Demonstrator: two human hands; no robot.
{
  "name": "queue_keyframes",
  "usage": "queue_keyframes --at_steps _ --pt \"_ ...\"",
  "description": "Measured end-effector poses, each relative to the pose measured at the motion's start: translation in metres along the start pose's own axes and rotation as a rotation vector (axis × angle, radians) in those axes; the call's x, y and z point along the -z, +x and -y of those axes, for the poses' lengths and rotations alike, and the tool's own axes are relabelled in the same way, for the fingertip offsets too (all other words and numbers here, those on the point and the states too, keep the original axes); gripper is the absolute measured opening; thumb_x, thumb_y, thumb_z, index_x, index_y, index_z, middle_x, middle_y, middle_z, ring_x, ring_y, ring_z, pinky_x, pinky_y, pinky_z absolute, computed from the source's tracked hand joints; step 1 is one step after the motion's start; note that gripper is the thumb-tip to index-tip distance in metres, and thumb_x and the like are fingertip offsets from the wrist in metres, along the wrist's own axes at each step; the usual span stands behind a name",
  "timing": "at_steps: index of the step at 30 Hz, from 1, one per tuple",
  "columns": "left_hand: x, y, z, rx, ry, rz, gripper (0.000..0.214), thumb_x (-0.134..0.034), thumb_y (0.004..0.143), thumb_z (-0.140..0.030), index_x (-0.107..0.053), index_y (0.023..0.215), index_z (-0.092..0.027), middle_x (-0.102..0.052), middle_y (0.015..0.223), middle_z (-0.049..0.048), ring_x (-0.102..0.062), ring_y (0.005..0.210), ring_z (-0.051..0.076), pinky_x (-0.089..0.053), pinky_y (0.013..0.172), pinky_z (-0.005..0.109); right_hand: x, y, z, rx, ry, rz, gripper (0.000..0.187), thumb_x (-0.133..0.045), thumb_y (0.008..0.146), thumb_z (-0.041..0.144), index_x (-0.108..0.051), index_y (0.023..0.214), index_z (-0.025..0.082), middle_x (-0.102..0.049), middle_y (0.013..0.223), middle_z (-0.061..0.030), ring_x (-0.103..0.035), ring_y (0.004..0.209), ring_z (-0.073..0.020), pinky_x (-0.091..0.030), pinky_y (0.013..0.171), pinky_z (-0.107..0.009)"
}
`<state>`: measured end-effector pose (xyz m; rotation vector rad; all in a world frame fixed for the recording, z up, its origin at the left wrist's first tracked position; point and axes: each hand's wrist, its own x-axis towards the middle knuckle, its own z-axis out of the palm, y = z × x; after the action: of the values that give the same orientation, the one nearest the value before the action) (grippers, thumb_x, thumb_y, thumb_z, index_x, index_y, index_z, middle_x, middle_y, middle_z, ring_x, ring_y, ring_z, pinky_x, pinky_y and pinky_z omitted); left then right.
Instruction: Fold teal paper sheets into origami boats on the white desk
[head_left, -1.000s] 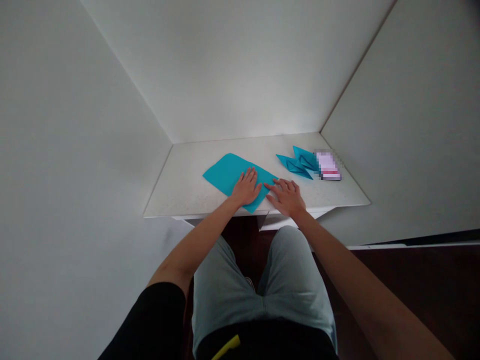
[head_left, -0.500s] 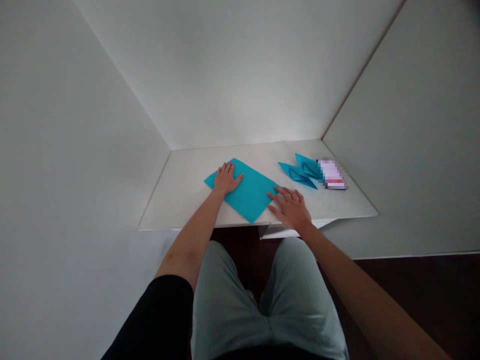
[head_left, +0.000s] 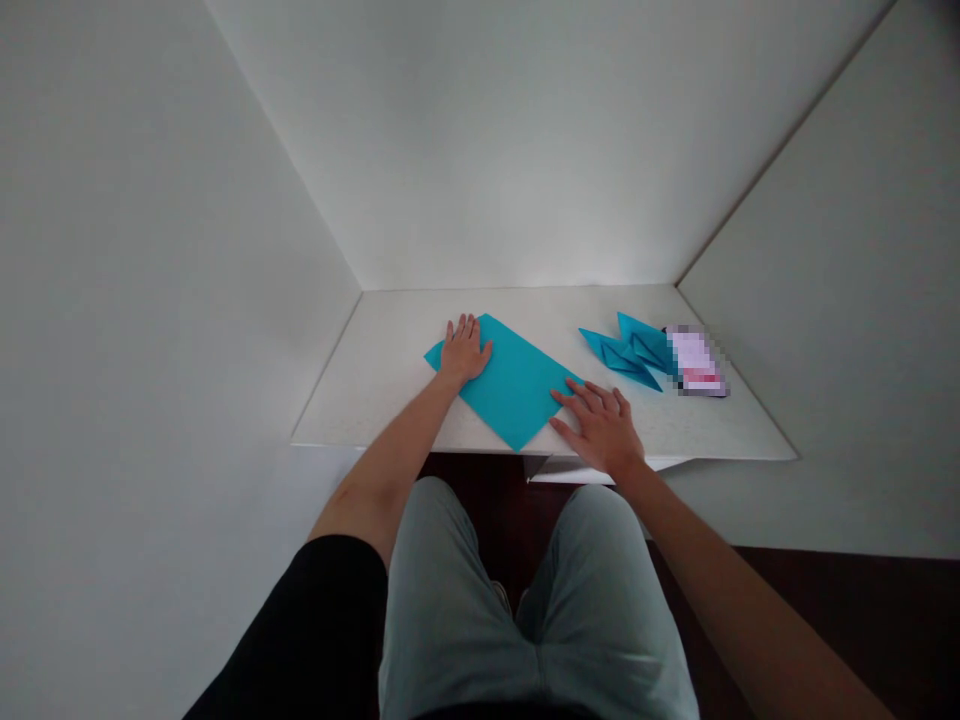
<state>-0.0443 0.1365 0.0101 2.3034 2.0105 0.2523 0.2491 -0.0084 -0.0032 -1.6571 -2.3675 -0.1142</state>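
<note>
Already folded once, the teal sheet lies flat on the desk under the spread left hand and right hand; finished folded pieces lie beyond the right grip, further creases remaining.

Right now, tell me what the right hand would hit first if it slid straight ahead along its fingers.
The right hand points up-left; its fingertips already meet the flat blue sheet at its right corner.

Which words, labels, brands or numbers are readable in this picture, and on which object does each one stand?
No text can be read.
The small pink-and-white object beside the folded blue paper shapes is blurred into blocks, so any print on it is unreadable.
The blue paper sheet under the left hand and right hand is plain, as is the white table.
</note>
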Motion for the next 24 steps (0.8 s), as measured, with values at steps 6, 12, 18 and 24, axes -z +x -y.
queue_keyframes --at_steps 6,12,18,24 --pt "-0.014 0.003 -0.054 -0.136 -0.075 -0.028 0.085 -0.019 0.111 -0.060 -0.028 0.173 -0.002 -0.023 0.183 0.0160 -0.011 0.173 0.029 -0.007 0.141 0.047 0.003 0.001 0.001 0.000 -0.019 0.023 0.057 -0.041 0.109 0.062 -0.062 0.156 0.036 -0.053 0.169 -0.0033 -0.042 0.154 -0.0367 -0.024 0.129 -0.065" --pt "-0.024 0.020 -0.048 -0.101 -0.108 0.062 0.088 -0.023 0.110 -0.062 -0.027 0.173 0.000 -0.022 0.182 0.0189 -0.014 0.172 0.031 -0.009 0.141 0.049 0.006 0.001 0.001 -0.006 -0.054 0.078 0.059 -0.045 0.109 0.060 -0.056 0.161 0.037 -0.050 0.172 -0.0032 -0.040 0.155 -0.0377 -0.027 0.128 -0.063" --pt "-0.016 0.024 -0.022 0.003 -0.137 -0.066 0.078 -0.034 0.111 -0.054 -0.035 0.169 -0.002 -0.031 0.179 0.0222 -0.025 0.169 0.032 -0.015 0.139 0.047 0.005 0.000 0.001 0.003 -0.039 0.049 0.058 -0.042 0.109 0.062 -0.059 0.158 0.035 -0.051 0.171 -0.0042 -0.042 0.154 -0.0366 -0.030 0.127 -0.064" --pt "0.000 -0.023 -0.058 -0.021 -0.148 -0.209 0.070 -0.043 0.110 -0.054 -0.045 0.165 -0.011 -0.047 0.171 0.0186 -0.041 0.158 0.034 -0.028 0.133 0.047 0.003 0.001 0.000 0.011 -0.055 0.056 0.060 -0.042 0.109 0.061 -0.054 0.163 0.037 -0.048 0.173 -0.0054 -0.042 0.154 -0.0380 -0.027 0.128 -0.067"
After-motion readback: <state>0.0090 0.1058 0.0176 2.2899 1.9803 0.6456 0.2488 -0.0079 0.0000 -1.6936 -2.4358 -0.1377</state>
